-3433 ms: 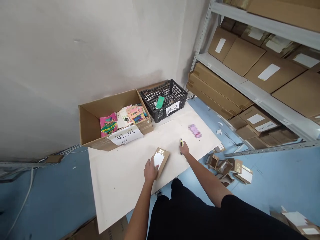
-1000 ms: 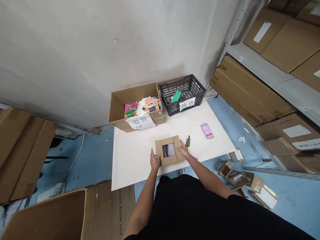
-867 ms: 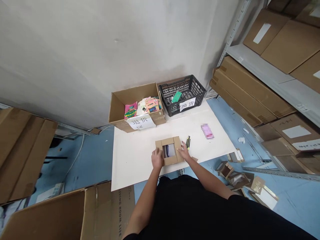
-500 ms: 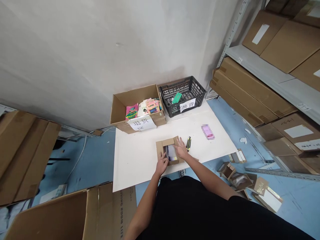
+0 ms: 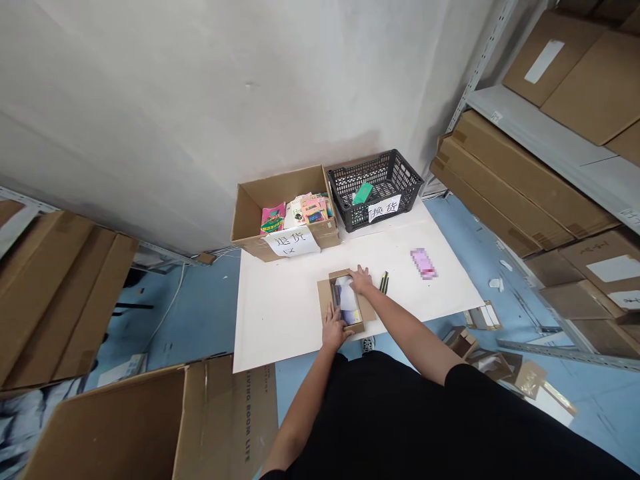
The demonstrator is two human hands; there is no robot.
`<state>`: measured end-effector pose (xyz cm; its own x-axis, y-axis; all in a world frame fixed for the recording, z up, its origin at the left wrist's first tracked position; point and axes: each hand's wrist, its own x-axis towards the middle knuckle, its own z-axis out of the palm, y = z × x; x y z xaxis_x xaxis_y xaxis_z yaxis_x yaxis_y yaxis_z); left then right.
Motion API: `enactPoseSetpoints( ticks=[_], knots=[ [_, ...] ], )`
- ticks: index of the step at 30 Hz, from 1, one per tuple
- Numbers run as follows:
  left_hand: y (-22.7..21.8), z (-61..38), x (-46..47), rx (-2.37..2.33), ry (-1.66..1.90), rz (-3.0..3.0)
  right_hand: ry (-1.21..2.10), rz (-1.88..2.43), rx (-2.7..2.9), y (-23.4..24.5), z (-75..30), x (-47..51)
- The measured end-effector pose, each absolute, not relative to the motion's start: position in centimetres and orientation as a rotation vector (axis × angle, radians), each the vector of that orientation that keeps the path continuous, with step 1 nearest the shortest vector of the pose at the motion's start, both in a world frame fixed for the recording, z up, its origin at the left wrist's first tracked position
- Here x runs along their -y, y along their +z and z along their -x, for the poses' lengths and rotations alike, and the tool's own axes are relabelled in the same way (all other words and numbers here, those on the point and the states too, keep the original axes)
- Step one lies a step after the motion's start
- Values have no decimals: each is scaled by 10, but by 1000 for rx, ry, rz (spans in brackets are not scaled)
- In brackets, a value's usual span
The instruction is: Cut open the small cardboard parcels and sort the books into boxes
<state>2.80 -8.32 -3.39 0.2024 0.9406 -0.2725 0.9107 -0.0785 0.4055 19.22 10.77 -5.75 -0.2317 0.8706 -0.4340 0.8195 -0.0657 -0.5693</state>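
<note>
A small cardboard box (image 5: 325, 293) lies open near the front edge of the white table, its flaps folded outward. Inside shows a flat packaged item (image 5: 347, 297), pale with purple and yellow parts. My left hand (image 5: 334, 328) rests at the box's near left side, fingers extended over the rim and the contents. Across the far right corner lies my right hand (image 5: 360, 279), its fingers spread. A black and yellow utility knife (image 5: 384, 282) is on the table just right of that hand.
Behind stand a labelled cardboard carton (image 5: 255, 248) with colourful packets and a black plastic crate (image 5: 350, 217) holding a green item. A pixelated pink object (image 5: 424, 264) lies right. Boxes fill the shelf (image 5: 540, 127); a large open carton (image 5: 183, 427) stands front left.
The small box's flaps have spread outward, showing more of its contents. My left hand moved to the near left rim; my right hand remains by the far right corner. The view shifted slightly.
</note>
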Motion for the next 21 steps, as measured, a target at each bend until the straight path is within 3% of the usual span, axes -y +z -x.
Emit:
enactPoseSetpoints(
  ticks=[4, 9, 13, 21],
  knots=[
    [-42, -34, 89, -1754, 140, -2089, 1199, 1919, 2103, -43, -199, -105],
    [-44, -37, 92, -1789, 202, -2134, 797, 1624, 2052, -25, -189, -58],
    [-43, -49, 84, -1781, 259, -2086, 932, 1389, 2067, -35, -175, -16],
    [-44, -64, 72, -1795, 399, -1960, 1144, 1758, 2186, -61, -182, -20]
  ],
)
